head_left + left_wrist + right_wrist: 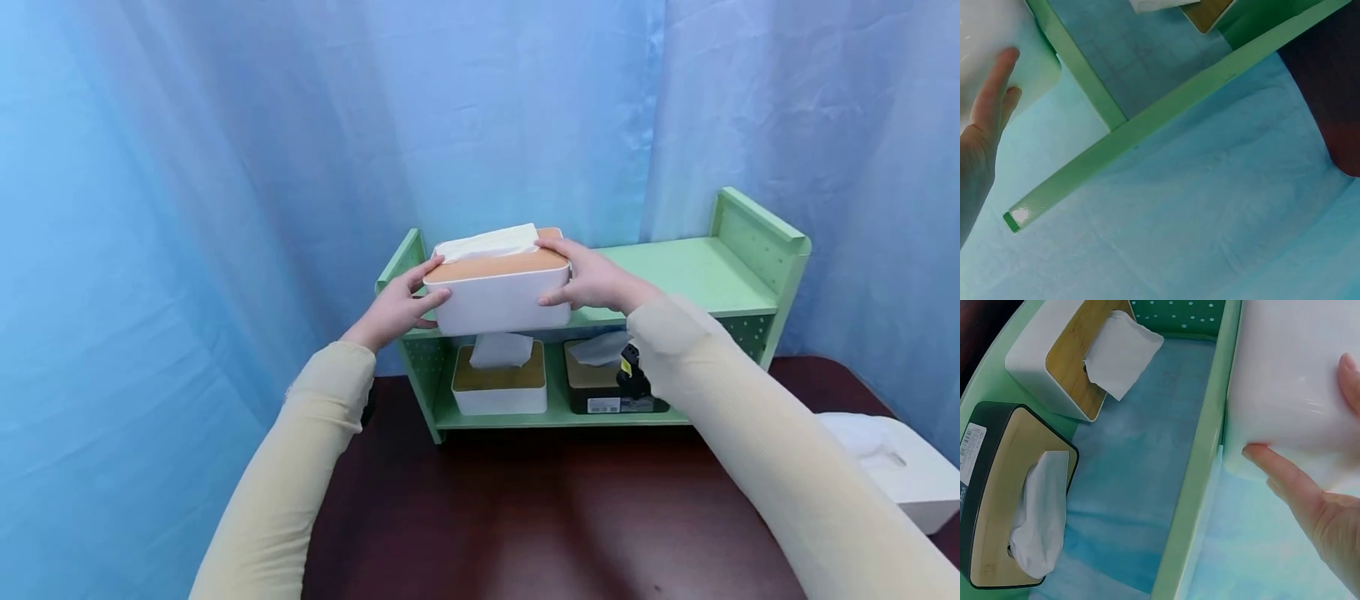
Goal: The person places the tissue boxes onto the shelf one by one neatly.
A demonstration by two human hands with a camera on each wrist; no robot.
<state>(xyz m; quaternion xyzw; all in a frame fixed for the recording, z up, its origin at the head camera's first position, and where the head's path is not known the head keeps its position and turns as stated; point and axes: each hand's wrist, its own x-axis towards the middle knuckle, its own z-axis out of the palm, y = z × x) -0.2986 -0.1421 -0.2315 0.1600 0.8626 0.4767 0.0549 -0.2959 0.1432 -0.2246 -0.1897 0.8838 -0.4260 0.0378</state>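
Plainly, the tan-topped tissue box is between the left hand, gripping its left end, and the right hand, gripping its right. It is at the upper level of the green shelf (whether touching, I cannot tell); below stand a brown-topped tissue box and a black-sided tissue box.

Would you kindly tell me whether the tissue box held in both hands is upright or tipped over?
Upright: in the head view, the tissue box has its orange lid facing up, a white tissue on top.
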